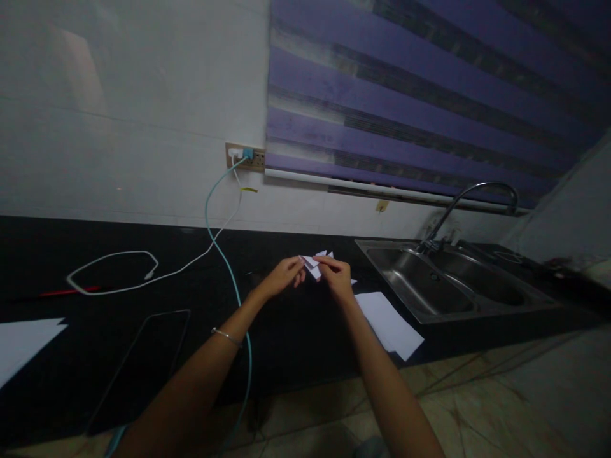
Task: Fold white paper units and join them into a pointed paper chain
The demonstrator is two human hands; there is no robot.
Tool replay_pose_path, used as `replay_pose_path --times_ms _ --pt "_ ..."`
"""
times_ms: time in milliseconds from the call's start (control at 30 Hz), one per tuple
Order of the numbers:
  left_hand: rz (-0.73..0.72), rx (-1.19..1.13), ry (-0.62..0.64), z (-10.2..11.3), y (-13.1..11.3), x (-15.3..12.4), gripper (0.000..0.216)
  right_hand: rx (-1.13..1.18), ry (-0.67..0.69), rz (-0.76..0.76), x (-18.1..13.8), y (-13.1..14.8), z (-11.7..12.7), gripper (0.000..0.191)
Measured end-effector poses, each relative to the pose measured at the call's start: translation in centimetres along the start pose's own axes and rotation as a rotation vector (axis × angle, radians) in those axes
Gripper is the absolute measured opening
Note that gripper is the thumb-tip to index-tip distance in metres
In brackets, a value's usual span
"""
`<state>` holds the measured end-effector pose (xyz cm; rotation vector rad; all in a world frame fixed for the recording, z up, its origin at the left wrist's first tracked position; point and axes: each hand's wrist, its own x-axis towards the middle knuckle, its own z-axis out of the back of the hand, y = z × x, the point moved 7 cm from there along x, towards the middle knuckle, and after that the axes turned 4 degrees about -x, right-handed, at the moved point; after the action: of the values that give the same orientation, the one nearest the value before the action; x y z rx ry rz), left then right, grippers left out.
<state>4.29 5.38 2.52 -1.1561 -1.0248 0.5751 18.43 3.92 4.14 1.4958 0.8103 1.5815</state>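
Between my two hands is a small piece of folded white paper (314,270), with several pointed corners showing. The fingertips of my left hand (287,275) pinch its left edge. My right hand (337,275) grips it from the right, fingers laid over its upper side. Both hands are above the black counter. More white points stick up just behind the paper, and a white tip (353,281) shows beside my right wrist; whether these belong to the same piece I cannot tell. White paper sheets (389,323) lie to the right of my right forearm.
A double steel sink (424,286) with a curved faucet (470,191) is at the right. A teal cable (231,273) from the wall outlet (245,157) runs under my left forearm. A white cable (176,275), a dark flat tablet-like object (143,362) and more paper (26,343) lie left.
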Motion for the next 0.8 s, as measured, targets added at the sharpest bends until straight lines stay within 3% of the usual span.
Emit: replay_pose_path --times_ms 200,467,633,800 --pt "-0.001 0.011 -0.022 0.2 -0.1 -0.3 0.044 -0.036 0.103 0.084 -0.3 1.0 -0.9 0.02" --pt "0.177 -0.134 -0.042 0.3 1.7 -0.1 0.061 -0.086 0.122 0.117 -0.4 1.1 -1.1 0.02" --pt "0.024 0.079 -0.115 0.5 -0.6 -0.5 0.051 -0.145 0.153 0.21 -0.7 1.9 -1.5 0.023" --pt "0.01 0.155 -0.11 0.8 -0.3 -0.7 0.048 -0.184 0.262 0.224 -1.0 2.2 -1.9 0.029"
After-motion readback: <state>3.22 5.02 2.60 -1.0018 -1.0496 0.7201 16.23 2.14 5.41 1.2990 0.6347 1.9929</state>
